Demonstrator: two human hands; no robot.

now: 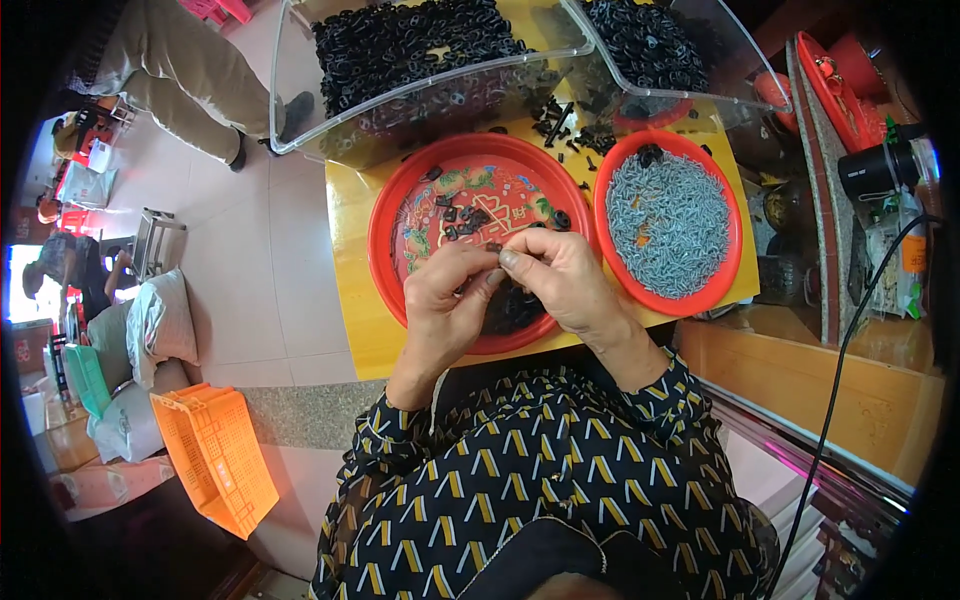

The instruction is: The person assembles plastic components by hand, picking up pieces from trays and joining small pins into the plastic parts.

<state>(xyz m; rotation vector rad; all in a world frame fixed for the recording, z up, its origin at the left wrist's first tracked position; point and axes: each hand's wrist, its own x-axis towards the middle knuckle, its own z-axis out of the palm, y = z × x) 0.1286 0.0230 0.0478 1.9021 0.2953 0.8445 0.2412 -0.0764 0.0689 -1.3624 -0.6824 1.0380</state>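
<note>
Over a round red tray (385, 250) my two hands meet, fingertips pinched together. My left hand (445, 295) grips a small dark part (494, 247) from the left. My right hand (562, 280) closes on the same spot from the right; its fingers hide most of what is there. Several small black pieces (465, 220) lie in the tray beyond my fingers, and more black parts (510, 312) are heaped beneath my hands. To the right, a smaller red tray (735, 240) is filled with silver screws (668, 225).
Two clear plastic bins (420, 95) (690, 95) of black oval parts stand at the back of the yellow table (350, 300). Loose black screws (553, 122) lie between them and the trays. An orange crate (215, 460) is at lower left; a person's legs (180, 70) show at upper left.
</note>
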